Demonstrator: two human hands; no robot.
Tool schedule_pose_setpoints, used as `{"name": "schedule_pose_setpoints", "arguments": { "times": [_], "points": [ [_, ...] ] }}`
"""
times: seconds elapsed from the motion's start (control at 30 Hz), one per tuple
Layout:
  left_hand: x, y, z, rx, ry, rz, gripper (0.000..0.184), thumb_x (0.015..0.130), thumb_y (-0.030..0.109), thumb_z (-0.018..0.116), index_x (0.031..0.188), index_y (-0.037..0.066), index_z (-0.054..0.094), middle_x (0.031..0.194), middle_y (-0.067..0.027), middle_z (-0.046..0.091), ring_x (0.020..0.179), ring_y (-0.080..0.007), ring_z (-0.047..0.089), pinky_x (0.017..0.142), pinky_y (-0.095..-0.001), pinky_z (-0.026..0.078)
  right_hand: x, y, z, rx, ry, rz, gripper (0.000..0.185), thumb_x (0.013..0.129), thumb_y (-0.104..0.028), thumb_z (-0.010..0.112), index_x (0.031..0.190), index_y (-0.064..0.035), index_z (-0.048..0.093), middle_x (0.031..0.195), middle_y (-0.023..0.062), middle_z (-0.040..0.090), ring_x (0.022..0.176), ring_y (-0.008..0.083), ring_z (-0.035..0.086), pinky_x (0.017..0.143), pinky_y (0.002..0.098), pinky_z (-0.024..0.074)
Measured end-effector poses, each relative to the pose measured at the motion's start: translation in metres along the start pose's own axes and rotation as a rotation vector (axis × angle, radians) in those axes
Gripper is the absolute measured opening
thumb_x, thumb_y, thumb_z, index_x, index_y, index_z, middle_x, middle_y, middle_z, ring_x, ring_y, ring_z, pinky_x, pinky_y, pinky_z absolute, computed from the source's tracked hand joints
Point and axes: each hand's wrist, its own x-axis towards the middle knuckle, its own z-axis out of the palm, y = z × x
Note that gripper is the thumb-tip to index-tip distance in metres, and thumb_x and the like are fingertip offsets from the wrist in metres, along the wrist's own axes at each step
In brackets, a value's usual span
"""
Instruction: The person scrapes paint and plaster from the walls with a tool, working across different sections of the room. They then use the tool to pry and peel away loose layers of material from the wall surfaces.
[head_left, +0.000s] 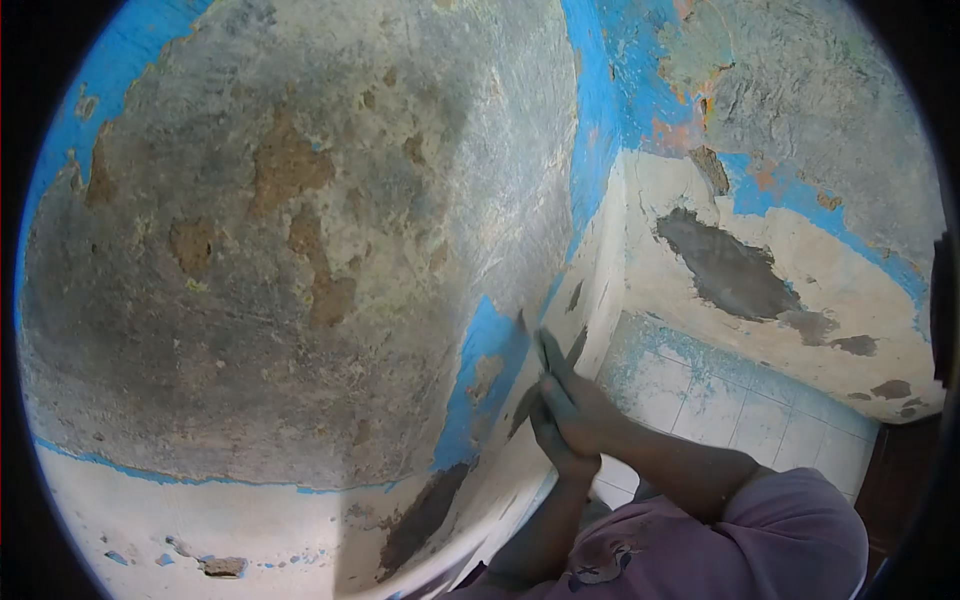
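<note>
A dark print [602, 562] on the chest of the person's one mauve T-shirt [690, 545] includes an X-like mark; the rest of it is too small to read. Two hands are in view, the right hand [583, 412] lying against the left hand [553, 440], fingers mostly straight and pointing toward the wall [370, 400]; whether they clasp anything between them I cannot tell. That wall stands just beyond the fingertips, and whether they touch it is unclear. It carries one broad expanse of bare grey plaster, pitted with several brown hollows, edged with flaking blue paint [592, 110] above a pale lower band [270, 525]. A second wall [640, 235] meets it at a corner, its pale band marked by one large dark grey patch [730, 265] and several smaller ones. Below are white floor tiles [758, 425], beside one dark brown panel [895, 485].
</note>
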Motion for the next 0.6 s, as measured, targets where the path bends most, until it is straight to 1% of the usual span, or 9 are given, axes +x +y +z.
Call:
{"name": "schedule_pose_setpoints", "arguments": {
  "times": [0.1,0.2,0.27,0.3,0.37,0.47,0.5,0.57,0.6],
  "points": [
    [0.008,-0.003,-0.014,0.232,-0.087,0.099,0.040,0.092,0.028,0.038,0.120,-0.001,0.038,0.113,-0.0130,0.048,0.106,-0.0191,0.048,0.089,-0.0320,0.039,0.007,-0.004,-0.003,0.040,0.001,0.091,0.058,0.092,-0.024,0.033,0.140,-0.0034,0.008,0.097,0.0252,0.058,0.086,0.0338,0.059,0.081,0.0380,0.0429],
    [-0.003,0.006,0.000,0.310,-0.119,0.226,0.035,0.092,0.022,0.038,0.118,-0.002,0.041,0.112,-0.0141,0.049,0.106,-0.0197,0.049,0.090,-0.0339,0.039,-0.007,0.002,-0.007,0.138,-0.049,0.067,0.057,0.093,-0.021,0.034,0.142,-0.0096,0.008,0.099,0.0180,0.055,0.086,0.0262,0.055,0.082,0.0335,0.0412],
    [-0.013,0.013,0.026,-0.280,0.216,-0.098,0.035,0.093,0.025,0.038,0.117,-0.001,0.042,0.111,-0.0150,0.050,0.103,-0.0203,0.050,0.088,-0.0348,0.040,-0.003,0.035,0.001,-0.125,0.021,-0.149,0.057,0.092,-0.026,0.036,0.139,-0.0019,0.014,0.106,0.0209,0.055,0.097,0.0319,0.055,0.083,0.0385,0.0413],
    [-0.007,0.011,0.022,-0.283,0.227,-0.096,0.035,0.093,0.025,0.038,0.117,-0.001,0.042,0.111,-0.0150,0.050,0.103,-0.0203,0.050,0.088,-0.0348,0.040,0.006,0.041,0.001,-0.128,0.010,-0.148,0.057,0.092,-0.026,0.036,0.139,-0.0019,0.014,0.106,0.0209,0.055,0.097,0.0319,0.055,0.083,0.0385,0.0413],
    [0.017,0.007,0.010,0.221,-0.142,0.128,0.044,0.092,0.028,0.042,0.127,0.005,0.030,0.115,-0.0112,0.047,0.100,-0.0171,0.050,0.080,-0.0301,0.044,0.030,0.040,-0.008,0.173,0.076,0.074,0.054,0.092,-0.026,0.038,0.137,-0.0015,0.022,0.100,0.0141,0.055,0.090,0.0241,0.055,0.082,0.0327,0.0413],
    [0.024,0.033,0.035,0.013,-0.039,-0.155,0.054,0.092,0.031,0.042,0.133,0.006,0.017,0.115,-0.0123,0.047,0.099,-0.0190,0.053,0.075,-0.0304,0.047,0.026,0.014,-0.024,0.436,0.033,0.071,0.042,0.092,-0.021,0.036,0.131,-0.0032,0.034,0.093,0.0067,0.054,0.079,0.0135,0.051,0.075,0.0281,0.0421],
    [0.018,0.032,0.038,-0.001,-0.029,-0.150,0.054,0.092,0.031,0.042,0.133,0.006,0.017,0.115,-0.0123,0.047,0.099,-0.0190,0.053,0.075,-0.0304,0.047,0.021,0.013,-0.030,0.422,0.021,0.071,0.042,0.092,-0.021,0.036,0.131,-0.0032,0.034,0.093,0.0067,0.054,0.079,0.0135,0.051,0.075,0.0281,0.0421],
    [0.003,0.024,0.041,0.052,-0.032,-0.258,0.056,0.091,0.032,0.043,0.133,0.008,0.014,0.116,-0.0119,0.046,0.087,-0.0175,0.056,0.062,-0.0289,0.048,0.009,0.017,-0.043,0.555,-0.082,0.079,0.043,0.092,-0.028,0.039,0.125,-0.0004,0.043,0.094,0.0067,0.054,0.079,0.0113,0.050,0.073,0.0225,0.0415],
    [-0.006,0.001,0.046,-0.123,0.043,-0.236,0.049,0.091,0.031,0.044,0.128,0.005,0.024,0.110,-0.0117,0.050,0.079,-0.0155,0.057,0.053,-0.0281,0.046,0.005,0.021,-0.049,0.541,-0.094,0.080,0.043,0.092,-0.028,0.039,0.125,-0.0004,0.043,0.094,0.0067,0.054,0.079,0.0113,0.050,0.073,0.0225,0.0415]
  ]
}}
